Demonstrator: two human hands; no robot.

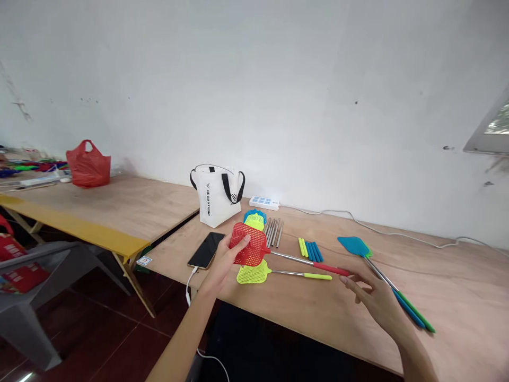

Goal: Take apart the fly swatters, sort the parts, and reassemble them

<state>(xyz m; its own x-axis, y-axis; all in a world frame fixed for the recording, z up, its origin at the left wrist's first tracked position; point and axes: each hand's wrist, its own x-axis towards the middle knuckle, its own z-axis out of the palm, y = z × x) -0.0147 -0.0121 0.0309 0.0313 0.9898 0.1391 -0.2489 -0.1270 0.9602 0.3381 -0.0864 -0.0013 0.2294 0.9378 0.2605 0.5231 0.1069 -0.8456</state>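
Far left, well away from the left fingers, a red plastic bag [88, 167] stood on another table. A phone [207, 249] lay just beside the left fingers; a white bag [212, 201] stood beyond them. The left hand [225, 262] pinched the mesh head of a red fly swatter [256, 245], thumb on top. Below that head and to the right of the left fingers lay a yellow fly swatter [251, 273]. Metal rods [272, 232], then yellow tubes [303, 246] and blue tubes [314, 252], lay between the two hands' fingers, farther back. The right hand [376, 305] had its fingers bent at the red handle's end; I could not tell whether they pinched it. A blue fly swatter [353, 245] lay beyond the right fingers.
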